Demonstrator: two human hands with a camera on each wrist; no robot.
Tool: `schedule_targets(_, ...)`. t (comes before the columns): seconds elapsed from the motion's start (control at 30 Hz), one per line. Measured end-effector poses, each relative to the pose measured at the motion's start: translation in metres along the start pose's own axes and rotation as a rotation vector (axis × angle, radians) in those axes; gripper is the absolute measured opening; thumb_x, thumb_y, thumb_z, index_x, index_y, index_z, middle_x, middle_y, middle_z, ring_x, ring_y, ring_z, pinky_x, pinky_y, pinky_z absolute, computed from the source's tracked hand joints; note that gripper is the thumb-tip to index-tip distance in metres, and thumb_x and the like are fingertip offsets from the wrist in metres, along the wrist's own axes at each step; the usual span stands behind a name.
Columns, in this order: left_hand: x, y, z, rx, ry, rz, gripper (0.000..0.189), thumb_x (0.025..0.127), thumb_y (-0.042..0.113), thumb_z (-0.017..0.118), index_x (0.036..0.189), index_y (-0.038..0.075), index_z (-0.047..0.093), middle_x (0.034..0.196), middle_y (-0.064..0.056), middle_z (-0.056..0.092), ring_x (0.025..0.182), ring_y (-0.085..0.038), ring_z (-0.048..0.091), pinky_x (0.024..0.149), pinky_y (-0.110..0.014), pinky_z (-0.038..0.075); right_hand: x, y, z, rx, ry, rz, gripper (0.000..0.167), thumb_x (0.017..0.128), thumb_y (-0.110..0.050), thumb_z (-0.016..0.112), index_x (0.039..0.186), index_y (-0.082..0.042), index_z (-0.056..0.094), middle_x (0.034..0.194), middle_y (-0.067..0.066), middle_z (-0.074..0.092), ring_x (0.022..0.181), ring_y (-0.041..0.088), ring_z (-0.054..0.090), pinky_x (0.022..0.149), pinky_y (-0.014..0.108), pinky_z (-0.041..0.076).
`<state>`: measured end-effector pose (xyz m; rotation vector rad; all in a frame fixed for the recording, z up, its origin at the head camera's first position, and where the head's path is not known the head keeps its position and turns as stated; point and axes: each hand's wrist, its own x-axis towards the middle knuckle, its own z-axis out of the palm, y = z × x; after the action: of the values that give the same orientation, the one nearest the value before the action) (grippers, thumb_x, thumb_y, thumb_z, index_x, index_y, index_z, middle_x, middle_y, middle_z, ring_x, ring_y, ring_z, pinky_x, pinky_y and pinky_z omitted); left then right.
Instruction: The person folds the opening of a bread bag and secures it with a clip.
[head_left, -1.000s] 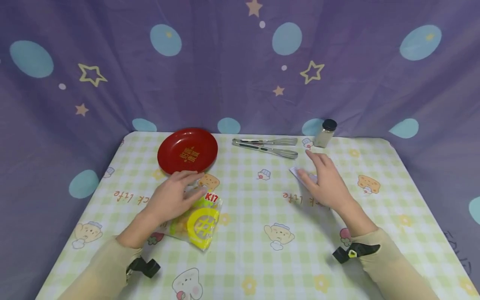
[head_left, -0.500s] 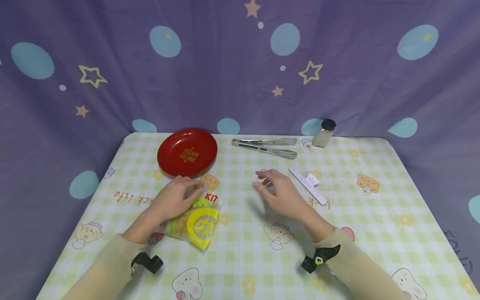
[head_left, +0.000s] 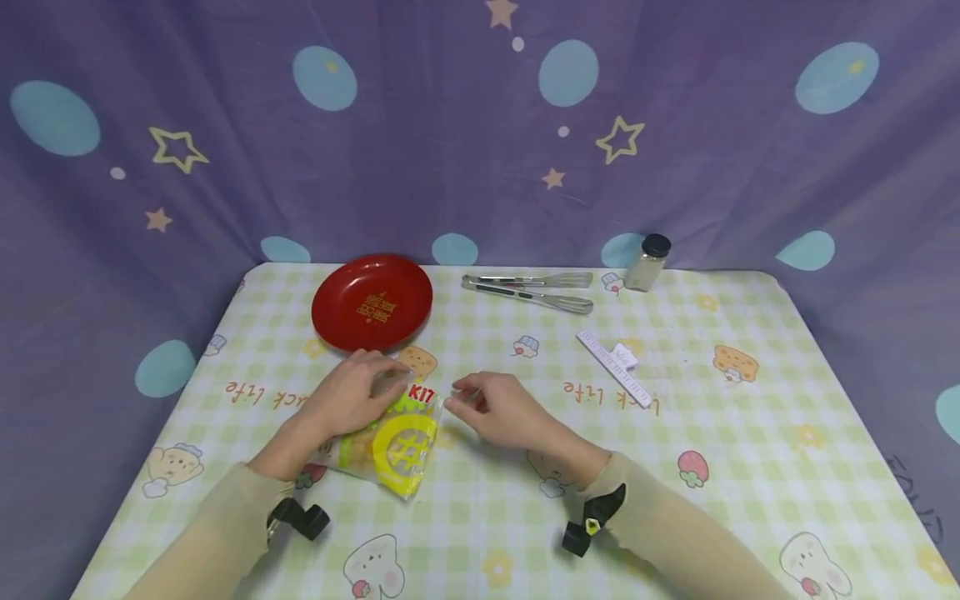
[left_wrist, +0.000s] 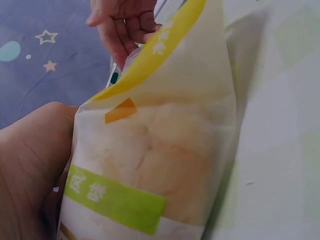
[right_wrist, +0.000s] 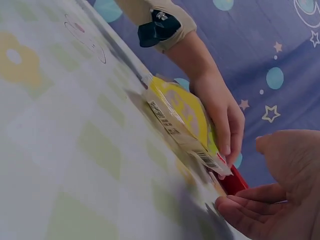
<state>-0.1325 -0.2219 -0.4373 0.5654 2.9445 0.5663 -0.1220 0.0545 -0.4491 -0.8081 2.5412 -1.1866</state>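
Note:
A clear and yellow bag of bread (head_left: 397,446) lies on the table left of centre, with pale rolls showing through it in the left wrist view. My left hand (head_left: 352,396) grips the bag's upper edge, thumb on the near side and fingers round behind. Just off the bag's right corner is my right hand (head_left: 502,410), its thumb and fingers apart and loosely bent, holding nothing. In the right wrist view the right hand's fingertips (right_wrist: 231,205) are close below the printed, barcoded edge of the bag.
Behind the bag stands a red plate (head_left: 372,302) with gold characters. Metal tongs (head_left: 528,293) lie at the back middle, near a jar (head_left: 647,265) with a black lid. A white bag clip (head_left: 617,367) lies right of centre. A purple curtain (head_left: 480,150) borders the checked tablecloth (head_left: 480,533).
My right hand has moved left from beside the bag clip to the right edge of the bread bag, uncovering the clip. The left hand has stayed at the bag.

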Motion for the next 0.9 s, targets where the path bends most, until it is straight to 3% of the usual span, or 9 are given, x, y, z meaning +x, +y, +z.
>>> schedule_targets(0.23,0.002,-0.002,0.001,-0.018,-0.011,0.004,0.032,0.096,0.017,0.065,0.127,0.011,0.07,0.119,-0.005,0.071,0.114,-0.027,0.059,0.109,-0.052,0.05,0.008,-0.005,0.01,0.049,-0.104,0.033,0.031,0.101,-0.03,0.073,0.121,-0.007,0.076,0.093,-0.003,0.078,0.069,-0.001,0.063,0.069,0.018,0.054)
schedule_targets(0.33,0.003,-0.002,0.002,-0.03,0.003,0.006,0.026,0.095,0.015,0.066,0.121,0.012,0.068,0.112,-0.004,0.07,0.106,-0.025,0.058,0.099,-0.047,0.052,0.012,-0.008,0.015,0.075,-0.109,0.034,0.029,0.099,-0.028,0.075,0.118,-0.006,0.076,0.092,-0.002,0.079,0.067,-0.002,0.064,0.069,0.017,0.054)
schedule_targets(0.47,0.002,-0.002,0.005,-0.057,0.015,-0.01,0.018,0.094,0.012,0.066,0.112,0.014,0.065,0.096,0.0,0.063,0.095,-0.022,0.051,0.087,-0.04,0.043,0.016,-0.013,0.026,0.095,-0.065,0.014,0.02,0.096,-0.024,0.077,0.108,-0.008,0.078,0.083,-0.006,0.076,0.063,-0.003,0.062,0.065,0.016,0.053)
schedule_targets(0.53,0.001,-0.002,0.007,-0.067,0.02,-0.018,0.018,0.094,0.011,0.066,0.112,0.014,0.065,0.093,0.0,0.061,0.095,-0.022,0.05,0.086,-0.041,0.041,0.018,-0.014,0.031,0.099,-0.026,0.001,0.013,0.095,-0.021,0.078,0.102,-0.01,0.078,0.079,-0.008,0.074,0.061,-0.004,0.06,0.063,0.015,0.052)
schedule_targets(0.73,0.004,-0.002,0.006,-0.107,0.041,-0.003,0.019,0.096,0.005,0.06,0.11,0.013,0.07,0.102,-0.003,0.069,0.102,-0.026,0.053,0.091,-0.048,0.041,0.019,-0.014,0.032,0.084,0.07,0.002,0.005,0.092,-0.012,0.076,0.097,-0.011,0.076,0.072,-0.01,0.066,0.059,-0.002,0.055,0.063,0.016,0.05)
schedule_targets(0.9,0.007,-0.003,0.004,-0.134,0.053,0.026,0.017,0.095,0.002,0.063,0.107,0.013,0.071,0.098,-0.002,0.069,0.097,-0.023,0.053,0.088,-0.044,0.044,0.018,-0.009,0.023,0.092,0.096,0.023,0.009,0.09,-0.007,0.074,0.098,-0.011,0.076,0.073,-0.008,0.065,0.06,0.001,0.055,0.063,0.017,0.05)
